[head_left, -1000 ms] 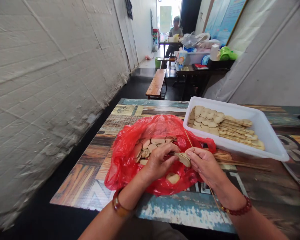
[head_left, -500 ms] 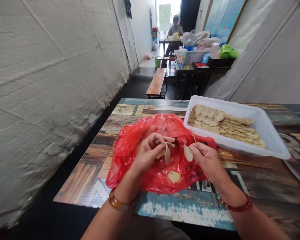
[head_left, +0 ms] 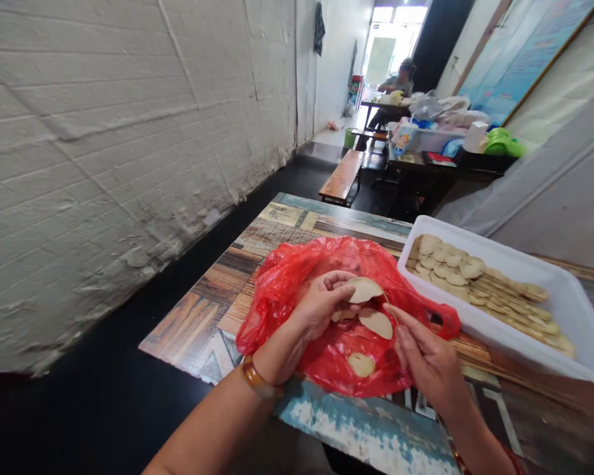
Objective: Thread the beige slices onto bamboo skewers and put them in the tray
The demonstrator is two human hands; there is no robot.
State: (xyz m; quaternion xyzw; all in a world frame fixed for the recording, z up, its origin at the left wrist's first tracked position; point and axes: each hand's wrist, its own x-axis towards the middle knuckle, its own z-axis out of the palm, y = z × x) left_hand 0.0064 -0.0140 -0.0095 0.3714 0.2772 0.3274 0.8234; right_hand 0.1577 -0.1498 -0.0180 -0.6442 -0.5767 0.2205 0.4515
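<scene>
Above a crumpled red plastic bag (head_left: 287, 284), my left hand (head_left: 324, 300) pinches a thin, round beige slice (head_left: 366, 289) by its edge. My right hand (head_left: 428, 353) has its fingers closed round a thin wooden skewer (head_left: 388, 301), whose upper end is close to that slice's right edge; I cannot tell if it touches. Just below is a second slice (head_left: 376, 324); whether it hangs on the skewer or lies on the bag is unclear. A further slice (head_left: 344, 316) shows partly under my left hand. Nearer me on the bag lies a pale slice (head_left: 361, 364) with a small slit.
A white plastic tray (head_left: 587, 323) at the right holds rows of skewered slices (head_left: 505, 290). Loose skewers (head_left: 525, 382) lie on the patchwork-patterned table (head_left: 212, 290). Beyond stand a wooden bench (head_left: 344, 175) and a cluttered table; a person (head_left: 400, 82) sits farther back. A white wall (head_left: 129, 132) runs along the left.
The view has swung left, so things sit farther right. My left hand has turned its slice flatter. The slice that was at my right fingertips is now apart from them, below the left hand's slice.
</scene>
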